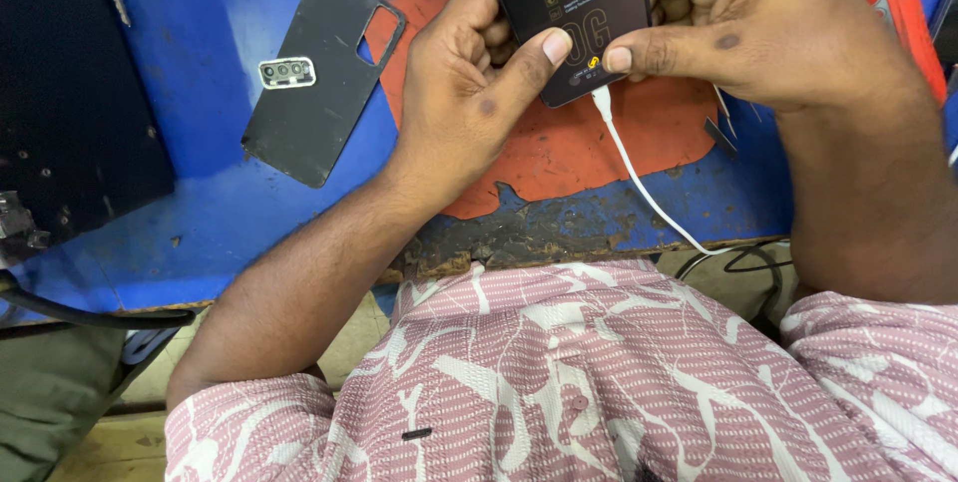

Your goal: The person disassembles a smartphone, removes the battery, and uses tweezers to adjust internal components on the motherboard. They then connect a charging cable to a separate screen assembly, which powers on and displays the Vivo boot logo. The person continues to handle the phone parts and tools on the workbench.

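Left hand: I see my left hand (464, 93) curled around the left edge of a flat black device (579, 13), thumb pressed flat on its lower front face, fingers tucked behind it.
Right hand: my right hand (738, 28) grips the same device from the right side, thumb tip on its bottom edge, nearly meeting the left thumb.
Arms: both forearms come up from the bottom of the view and converge over the bench; wrists bent inward.
Black device: held above the red mat (559, 148), tilted, its top cut off by the frame.
Cable: a white cable (639, 188) plugs into the device's bottom end and trails over the bench edge.
Bench: blue worktop (200, 53), worn at its front edge.
Nearby: a dark phone back cover (314, 83) with a camera module (287, 72) lying on it, left of my hands; a red tool (903, 8) at far right.
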